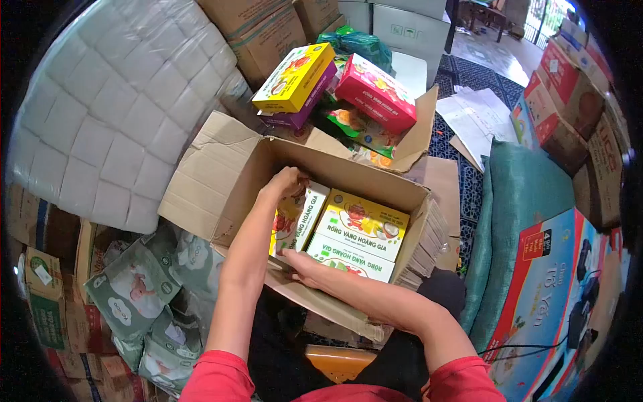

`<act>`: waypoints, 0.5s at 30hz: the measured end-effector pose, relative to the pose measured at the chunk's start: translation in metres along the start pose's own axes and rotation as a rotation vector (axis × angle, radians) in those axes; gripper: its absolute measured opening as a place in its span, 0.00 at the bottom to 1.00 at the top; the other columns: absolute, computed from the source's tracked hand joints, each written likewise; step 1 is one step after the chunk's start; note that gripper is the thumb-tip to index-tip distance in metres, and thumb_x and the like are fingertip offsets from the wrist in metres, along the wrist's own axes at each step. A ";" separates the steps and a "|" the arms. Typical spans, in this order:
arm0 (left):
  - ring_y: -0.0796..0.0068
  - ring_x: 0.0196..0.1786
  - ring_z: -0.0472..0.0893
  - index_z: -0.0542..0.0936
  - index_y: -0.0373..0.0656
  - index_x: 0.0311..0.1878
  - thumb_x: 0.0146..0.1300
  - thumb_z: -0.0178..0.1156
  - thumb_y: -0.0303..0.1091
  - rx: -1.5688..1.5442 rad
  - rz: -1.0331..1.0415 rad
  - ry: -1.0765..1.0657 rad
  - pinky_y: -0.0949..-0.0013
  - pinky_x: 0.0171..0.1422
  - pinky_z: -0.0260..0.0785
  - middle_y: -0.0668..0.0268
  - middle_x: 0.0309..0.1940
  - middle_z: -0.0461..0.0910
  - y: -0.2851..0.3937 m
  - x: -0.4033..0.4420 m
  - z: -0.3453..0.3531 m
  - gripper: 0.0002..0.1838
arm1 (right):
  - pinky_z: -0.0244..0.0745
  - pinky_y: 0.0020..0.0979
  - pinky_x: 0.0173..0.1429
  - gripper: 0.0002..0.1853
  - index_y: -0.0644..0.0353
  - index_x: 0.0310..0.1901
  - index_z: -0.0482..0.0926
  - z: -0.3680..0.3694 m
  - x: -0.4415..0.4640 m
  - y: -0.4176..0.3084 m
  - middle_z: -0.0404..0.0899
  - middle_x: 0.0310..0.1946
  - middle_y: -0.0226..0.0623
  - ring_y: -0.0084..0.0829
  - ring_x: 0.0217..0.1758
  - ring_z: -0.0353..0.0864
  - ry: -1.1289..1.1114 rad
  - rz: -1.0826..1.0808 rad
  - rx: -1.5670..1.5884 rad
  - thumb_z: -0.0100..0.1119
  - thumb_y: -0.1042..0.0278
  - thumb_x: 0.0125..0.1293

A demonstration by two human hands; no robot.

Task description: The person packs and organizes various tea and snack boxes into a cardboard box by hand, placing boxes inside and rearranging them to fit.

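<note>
An open cardboard box (375, 169) stands in front of me with printed cartons inside. On its right side lie a yellow-and-white carton (362, 224) and a green-and-white carton (348, 262). A third carton (301, 218), yellow and white, sits turned along the left side. My left hand (288, 184) is closed on the far end of this turned carton. Its near end is between the fingers and thumb of my right hand (303, 266), close to the box's near wall. The fingertips of both hands are partly hidden.
Behind the box are a yellow carton (295, 77) and a red carton (377, 92) in another open box. Wrapped white packs (114, 120) stand at left, above green bags (137, 288). A teal cushion (526, 181) and a blue printed box (536, 295) stand at right.
</note>
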State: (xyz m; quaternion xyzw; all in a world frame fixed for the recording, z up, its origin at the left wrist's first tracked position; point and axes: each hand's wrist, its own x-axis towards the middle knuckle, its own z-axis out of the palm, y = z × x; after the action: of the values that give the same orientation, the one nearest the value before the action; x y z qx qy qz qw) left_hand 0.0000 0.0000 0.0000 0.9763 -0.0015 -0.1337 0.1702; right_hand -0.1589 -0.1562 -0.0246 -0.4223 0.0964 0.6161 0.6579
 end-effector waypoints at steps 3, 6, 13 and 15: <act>0.57 0.49 0.83 0.85 0.49 0.48 0.55 0.58 0.27 -0.009 -0.046 0.045 0.60 0.55 0.75 0.57 0.42 0.84 0.021 -0.012 0.005 0.17 | 0.72 0.31 0.54 0.25 0.65 0.60 0.69 -0.009 0.003 0.002 0.73 0.52 0.39 0.28 0.50 0.75 0.110 0.000 -0.122 0.54 0.57 0.67; 0.55 0.47 0.83 0.86 0.48 0.45 0.53 0.59 0.27 -0.060 -0.014 0.155 0.58 0.56 0.75 0.58 0.41 0.85 -0.017 0.002 0.040 0.15 | 0.74 0.31 0.50 0.21 0.65 0.56 0.72 -0.002 -0.032 -0.010 0.73 0.51 0.39 0.27 0.47 0.76 0.148 -0.049 -0.138 0.55 0.60 0.66; 0.43 0.50 0.79 0.80 0.34 0.43 0.60 0.58 0.42 0.169 -0.170 0.170 0.52 0.57 0.72 0.40 0.46 0.78 0.010 -0.033 0.003 0.18 | 0.72 0.24 0.36 0.13 0.60 0.47 0.75 -0.021 -0.045 -0.046 0.78 0.34 0.29 0.21 0.35 0.78 0.133 -0.310 -0.423 0.53 0.63 0.66; 0.43 0.47 0.79 0.82 0.37 0.36 0.65 0.51 0.43 0.067 -0.098 0.459 0.50 0.54 0.72 0.42 0.40 0.80 0.033 -0.041 -0.050 0.18 | 0.72 0.24 0.38 0.13 0.60 0.49 0.75 -0.018 -0.042 -0.062 0.79 0.35 0.29 0.20 0.35 0.78 0.077 -0.348 -0.501 0.51 0.64 0.67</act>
State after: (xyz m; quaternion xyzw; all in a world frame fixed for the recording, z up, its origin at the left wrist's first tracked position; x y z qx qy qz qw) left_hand -0.0246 -0.0125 0.0670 0.9851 0.0800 0.0841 0.1267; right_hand -0.1063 -0.1919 0.0183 -0.6045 -0.1076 0.4823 0.6247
